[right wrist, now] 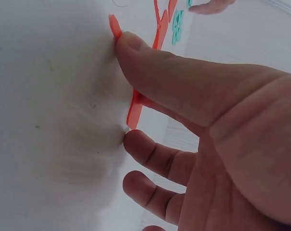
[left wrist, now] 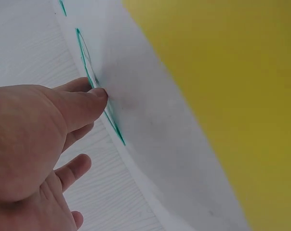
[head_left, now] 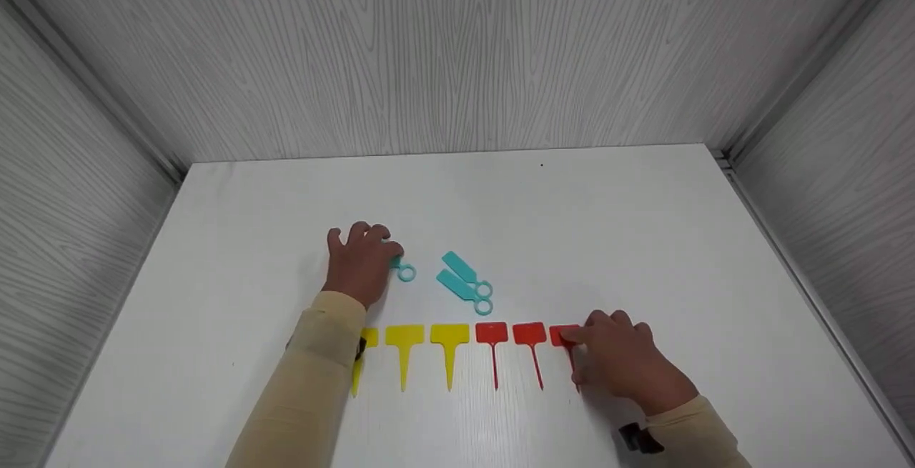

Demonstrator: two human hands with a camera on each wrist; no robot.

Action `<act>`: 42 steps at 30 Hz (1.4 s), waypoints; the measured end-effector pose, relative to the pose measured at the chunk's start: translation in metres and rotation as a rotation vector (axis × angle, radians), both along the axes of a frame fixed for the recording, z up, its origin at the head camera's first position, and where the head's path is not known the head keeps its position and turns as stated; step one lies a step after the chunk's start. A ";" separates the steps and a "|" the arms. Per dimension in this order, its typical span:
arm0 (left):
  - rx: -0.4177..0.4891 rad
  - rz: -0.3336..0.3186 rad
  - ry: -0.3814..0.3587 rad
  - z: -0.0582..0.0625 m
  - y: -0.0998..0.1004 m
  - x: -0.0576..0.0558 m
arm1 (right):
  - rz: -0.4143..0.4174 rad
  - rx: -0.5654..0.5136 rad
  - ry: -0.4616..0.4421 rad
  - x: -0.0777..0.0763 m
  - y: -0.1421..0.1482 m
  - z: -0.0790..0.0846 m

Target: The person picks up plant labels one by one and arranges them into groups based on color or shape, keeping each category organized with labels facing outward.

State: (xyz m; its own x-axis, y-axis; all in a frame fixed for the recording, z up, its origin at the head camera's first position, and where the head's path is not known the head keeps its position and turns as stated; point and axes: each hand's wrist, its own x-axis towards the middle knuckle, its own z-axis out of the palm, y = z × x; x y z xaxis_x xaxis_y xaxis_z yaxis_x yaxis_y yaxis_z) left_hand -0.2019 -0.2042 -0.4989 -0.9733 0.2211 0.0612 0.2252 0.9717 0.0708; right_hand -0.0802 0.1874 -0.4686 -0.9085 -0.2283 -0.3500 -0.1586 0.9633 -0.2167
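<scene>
My left hand pinches a teal ring-ended plant tag between thumb and fingers; most of the tag's blade is hidden under the hand. In the left wrist view the tag lies against the white tabletop. Two more teal tags lie to its right, their blades side by side. My right hand is on the rightmost red plant label, forefinger over its head and thumb by the stem. The right wrist view shows this red label between thumb and fingers, close on the table.
Two red labels stand in line left of my right hand, stems toward me. Several yellow T-shaped labels continue that row leftward, the last partly behind my left sleeve. Grey wood-grain panels border the white table at back and sides.
</scene>
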 end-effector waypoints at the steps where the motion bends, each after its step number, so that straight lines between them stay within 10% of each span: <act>1: -0.010 0.001 0.001 0.001 -0.001 0.000 | 0.000 -0.003 -0.003 0.000 -0.001 0.000; 19: 0.121 0.209 -0.163 0.048 -0.038 0.029 | -0.001 0.010 0.001 -0.001 -0.001 0.000; 28: 0.189 0.355 -0.288 0.041 -0.067 0.045 | 0.008 0.013 0.007 0.001 0.001 -0.004; 42: 0.158 0.455 -0.270 0.031 -0.066 0.054 | -0.009 0.001 -0.034 -0.001 0.001 -0.001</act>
State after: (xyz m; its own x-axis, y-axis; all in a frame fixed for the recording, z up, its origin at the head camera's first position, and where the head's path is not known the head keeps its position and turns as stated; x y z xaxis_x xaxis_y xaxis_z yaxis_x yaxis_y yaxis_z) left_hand -0.1479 -0.2701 -0.4683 -0.9541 -0.2175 -0.2058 -0.2618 0.9395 0.2208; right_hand -0.0812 0.1879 -0.4695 -0.8980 -0.2197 -0.3812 -0.1420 0.9648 -0.2214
